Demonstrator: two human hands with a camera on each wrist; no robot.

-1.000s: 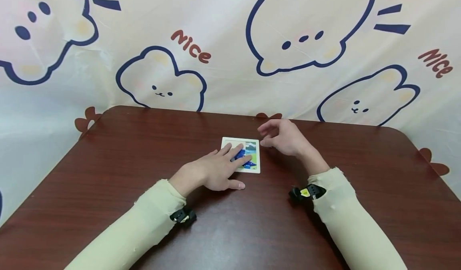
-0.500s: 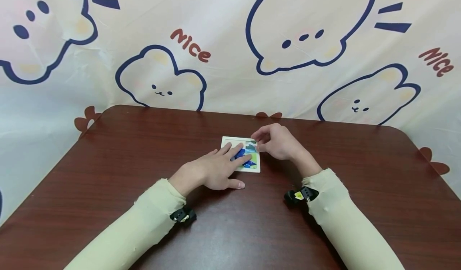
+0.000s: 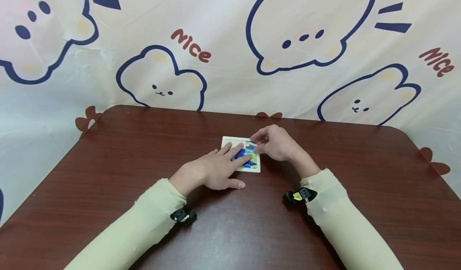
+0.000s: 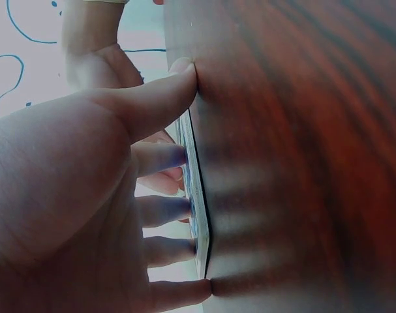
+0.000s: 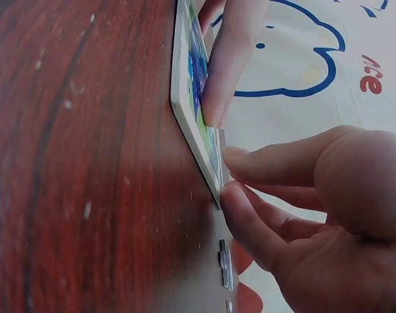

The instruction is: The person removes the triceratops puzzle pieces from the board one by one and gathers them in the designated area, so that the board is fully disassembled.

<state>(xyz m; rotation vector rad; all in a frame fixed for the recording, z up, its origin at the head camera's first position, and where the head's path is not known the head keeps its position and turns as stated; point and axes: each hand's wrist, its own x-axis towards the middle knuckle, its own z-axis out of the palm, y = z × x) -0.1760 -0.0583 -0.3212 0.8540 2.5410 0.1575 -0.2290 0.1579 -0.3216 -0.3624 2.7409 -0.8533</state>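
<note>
A flat picture puzzle [image 3: 258, 167] with a white frame and a blue-and-green picture lies on the table. My left hand [image 3: 219, 170] rests across it with spread, straight fingers, covering much of its left part. Its thumb touches the tabletop in front, as the left wrist view [image 4: 60, 189] shows. At the puzzle's far right corner, my right hand [image 3: 277, 144] has thumb and fingers bent together. In the right wrist view, the fingertips pinch a thin greyish puzzle piece [image 5: 224, 145] standing slightly proud of the frame; most of that piece is hidden.
The dark brown table [image 3: 144, 142] has rounded far corners. Right behind it hangs a pale curtain [image 3: 227, 30] with cartoon outlines. Beyond the puzzle's corner in the right wrist view lie small flat light-coloured objects [image 5: 225, 264], too unclear to name.
My right hand has moved left from beside the puzzle onto its far right corner, and its fingertips have closed together there. The left hand has stayed in place.
</note>
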